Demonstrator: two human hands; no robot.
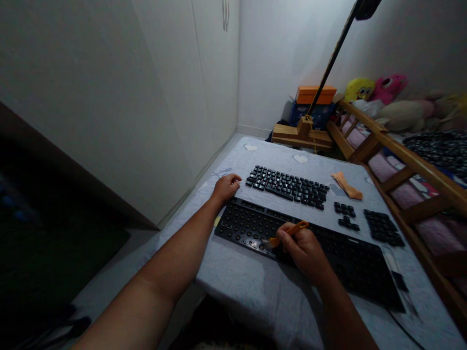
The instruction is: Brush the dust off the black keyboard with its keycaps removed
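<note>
A white wardrobe (171, 92) fills the left side, and a pale, heart-patterned tabletop (244, 272) spreads before the person, with a wooden railing (404, 167) along its right. The left forearm (178, 257) reaches diagonally forward, elbow slightly bent; the right forearm (345, 301) angles inward from the lower right. Between them, the black keyboard base (361, 260), its key positions bare, lies flat and slanted near the tabletop's front edge. Beyond it sits a large block of black keycaps (288, 185), with smaller keycap groups (383, 228) to the right. The right hand (302, 248) is held over the keyboard base, knuckles up, its grip pinching a brush between thumb and fingers. The left hand (226, 187) lies just past the base's far left corner, its grip loosely curled and slightly spread, holding nothing visible. An orange cloth (347, 186) rests beyond the keycap groups. Smallest is the orange-handled brush (274, 241), tilted, bristles down at the base's near left part; firm contact is too blurred to tell.
</note>
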